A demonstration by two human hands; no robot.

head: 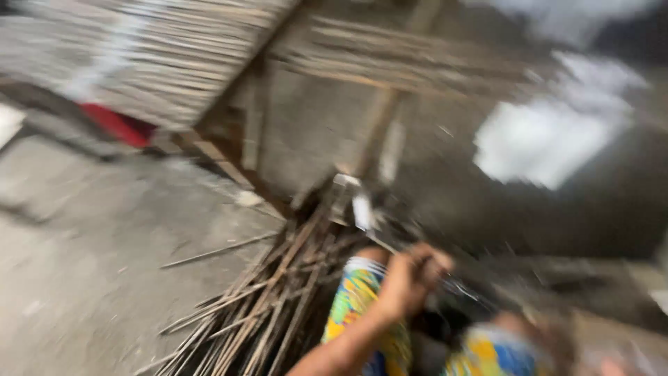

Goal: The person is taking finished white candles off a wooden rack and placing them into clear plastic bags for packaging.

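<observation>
Clearly we are working low over a heap of thin split sticks [257, 306], which is fanning out across the grey concrete floor [83, 278] at near centre. Our left hand [410, 278] is closed in a fist round a slim metal tool [379, 237], seemingly a blade, whose pale tip is pointing up and left over the far end of the heap. Our right hand is not showing clearly; a blurred bit of skin at the near right edge may be it, so we cannot tell whether it is gripping anything. Our knees, in bright patterned cloth [362, 299], are sitting just right of the sticks.

Further off, a rack of stacked slats [167, 63] is resting on a rough wooden frame [243, 132], with something red [115, 125] beneath it on the far left. A pale patch [543, 139] is lying on the dark floor at far right. Everything is smeared by head motion, so fine detail is lost.

For good work, we judge we should be keeping the fist firm and low on the handle, steadying the head so the blade's edge is in sight, and keeping knees and the free hand out of the blade's line. Loose sticks beside the leg could snag it.
</observation>
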